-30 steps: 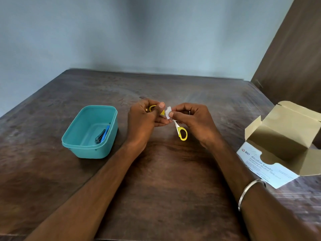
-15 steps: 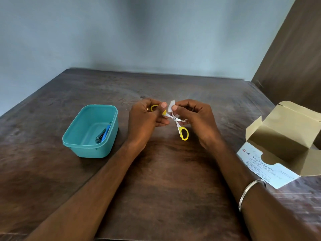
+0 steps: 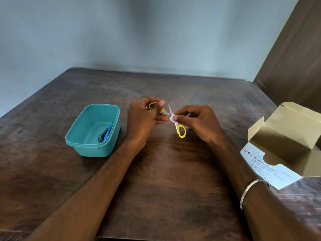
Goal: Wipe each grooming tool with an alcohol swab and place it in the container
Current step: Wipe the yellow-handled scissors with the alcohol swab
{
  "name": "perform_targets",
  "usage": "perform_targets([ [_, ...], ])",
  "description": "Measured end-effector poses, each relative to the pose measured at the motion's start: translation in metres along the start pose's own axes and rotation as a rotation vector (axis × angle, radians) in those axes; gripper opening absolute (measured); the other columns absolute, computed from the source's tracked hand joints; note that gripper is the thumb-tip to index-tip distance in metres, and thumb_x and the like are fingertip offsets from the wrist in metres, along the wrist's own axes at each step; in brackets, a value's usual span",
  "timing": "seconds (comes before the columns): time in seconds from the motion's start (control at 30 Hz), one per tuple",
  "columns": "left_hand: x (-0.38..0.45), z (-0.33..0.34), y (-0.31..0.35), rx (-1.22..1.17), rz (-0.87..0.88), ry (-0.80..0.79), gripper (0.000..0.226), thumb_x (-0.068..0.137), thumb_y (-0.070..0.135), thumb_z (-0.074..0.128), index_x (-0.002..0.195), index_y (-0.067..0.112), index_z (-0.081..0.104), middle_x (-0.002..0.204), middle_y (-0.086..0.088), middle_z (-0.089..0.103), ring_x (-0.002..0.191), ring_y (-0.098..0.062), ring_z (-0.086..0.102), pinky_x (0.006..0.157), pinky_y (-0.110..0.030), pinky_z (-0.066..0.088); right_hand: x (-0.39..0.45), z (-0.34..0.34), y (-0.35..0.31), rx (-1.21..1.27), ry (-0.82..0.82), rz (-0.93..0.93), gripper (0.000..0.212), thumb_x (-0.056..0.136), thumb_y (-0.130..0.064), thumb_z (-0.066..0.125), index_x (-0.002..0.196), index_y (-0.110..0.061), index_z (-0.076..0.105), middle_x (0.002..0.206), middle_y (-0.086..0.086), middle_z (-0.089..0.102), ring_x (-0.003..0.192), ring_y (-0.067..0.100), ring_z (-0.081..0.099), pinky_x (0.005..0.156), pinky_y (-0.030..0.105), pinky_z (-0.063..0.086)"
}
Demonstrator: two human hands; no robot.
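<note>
Above the middle of the dark wooden counter (image 3: 165, 171), both hands work on a small pair of scissors (image 3: 180, 130) with yellow handles. The left hand (image 3: 142, 119) has its fingers curled round one yellow loop, thumb up against it. The right hand (image 3: 199, 122) pinches a white swab (image 3: 172, 117) between thumb and forefinger, folded round the metal near the pivot. The blades stand spread apart, one thin tip pointing up between the two hands, and the second yellow loop hangs free below, just above the wood.

To the left, near the left wrist but not touching it, sits a teal plastic container (image 3: 86, 146), open-topped, with a nail clipper (image 3: 102, 136) and a blue tool (image 3: 109, 131) lying together against its right inner wall. Most of its floor is bare.

On the right, close to the counter's right edge, an open cardboard box (image 3: 288, 136) of alcohol swabs stands with its flaps raised, a printed flap lying flat toward the person. A metal bangle (image 3: 250, 188) circles the right forearm beside it. Bare wood stretches behind the hands to the far edge at the wall, and between the forearms toward the near edge.
</note>
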State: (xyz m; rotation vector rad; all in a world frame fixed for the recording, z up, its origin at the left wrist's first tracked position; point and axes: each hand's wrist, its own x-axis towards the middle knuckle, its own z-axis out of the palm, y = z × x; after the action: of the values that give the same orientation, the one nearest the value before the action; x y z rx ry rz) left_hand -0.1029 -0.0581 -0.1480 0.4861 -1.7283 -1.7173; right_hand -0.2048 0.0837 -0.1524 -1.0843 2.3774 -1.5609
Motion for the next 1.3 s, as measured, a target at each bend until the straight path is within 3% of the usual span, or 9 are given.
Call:
perform_targets([
  [0.23,0.0005,0.0006,-0.0007,0.012,0.006,0.003,0.010,0.093,0.013,0.065,0.095,0.004,0.066,0.072,-0.009,0.069,0.063,-0.026,0.074,0.067,-0.042,0.063,0.0009,-0.0043,0.0000,0.007,-0.004,-0.009,0.003,0.075,-0.021,0.081,0.077,-0.022,0.081,0.067,0.003,0.074,0.061,0.019,0.066,0.065,0.046,0.056],
  [0.43,0.0006,0.0000,0.0000,0.006,0.012,0.006,0.008,0.093,0.011,0.065,0.093,0.004,0.067,0.071,-0.010,0.068,0.058,-0.023,0.073,0.061,-0.035,0.063,0.0008,-0.0037,0.0006,0.018,0.006,-0.014,0.003,0.076,-0.016,0.080,0.075,-0.019,0.080,0.062,0.003,0.071,0.056,0.012,0.059,0.061,0.040,0.052],
  [0.57,0.0003,-0.0003,-0.0008,0.013,0.026,0.000,0.009,0.093,0.011,0.065,0.095,0.003,0.067,0.073,-0.011,0.069,0.060,-0.023,0.073,0.059,-0.031,0.062,0.0000,0.0000,0.0006,0.039,0.001,-0.023,0.001,0.077,-0.019,0.079,0.077,-0.020,0.080,0.067,0.005,0.073,0.059,0.021,0.064,0.065,0.047,0.055],
  [0.67,0.0002,0.0001,0.0000,0.004,0.032,0.003,0.008,0.092,0.011,0.065,0.094,0.004,0.067,0.072,-0.011,0.069,0.060,-0.024,0.073,0.059,-0.031,0.062,0.0003,-0.0025,0.0003,0.042,0.000,-0.014,0.001,0.074,-0.019,0.080,0.075,-0.020,0.080,0.066,0.006,0.073,0.057,0.017,0.062,0.064,0.049,0.054],
  [0.83,0.0016,-0.0015,0.0003,-0.006,0.040,0.034,0.007,0.093,0.011,0.065,0.093,0.004,0.067,0.072,-0.011,0.069,0.061,-0.027,0.073,0.062,-0.036,0.063,-0.0005,-0.0076,-0.0019,0.035,0.018,0.002,0.004,0.077,-0.011,0.079,0.077,-0.015,0.080,0.069,0.010,0.074,0.054,0.016,0.061,0.058,0.042,0.054],
  [1.03,0.0020,-0.0013,-0.0037,-0.005,0.032,0.024,0.008,0.092,0.014,0.066,0.093,0.006,0.068,0.074,-0.011,0.071,0.064,-0.029,0.074,0.067,-0.042,0.063,0.0006,-0.0017,0.0041,0.076,0.024,-0.005,0.002,0.077,-0.017,0.080,0.075,-0.018,0.079,0.067,0.004,0.074,0.059,0.016,0.064,0.062,0.046,0.055],
  [1.3,0.0026,-0.0013,-0.0048,-0.088,-0.010,0.002,0.008,0.090,0.020,0.069,0.090,0.012,0.068,0.071,-0.006,0.073,0.069,-0.030,0.075,0.068,-0.040,0.062,0.0017,-0.0037,0.0013,0.207,0.078,0.033,0.005,0.079,-0.009,0.077,0.076,-0.006,0.076,0.069,0.015,0.071,0.061,0.015,0.060,0.059,0.028,0.046],
])
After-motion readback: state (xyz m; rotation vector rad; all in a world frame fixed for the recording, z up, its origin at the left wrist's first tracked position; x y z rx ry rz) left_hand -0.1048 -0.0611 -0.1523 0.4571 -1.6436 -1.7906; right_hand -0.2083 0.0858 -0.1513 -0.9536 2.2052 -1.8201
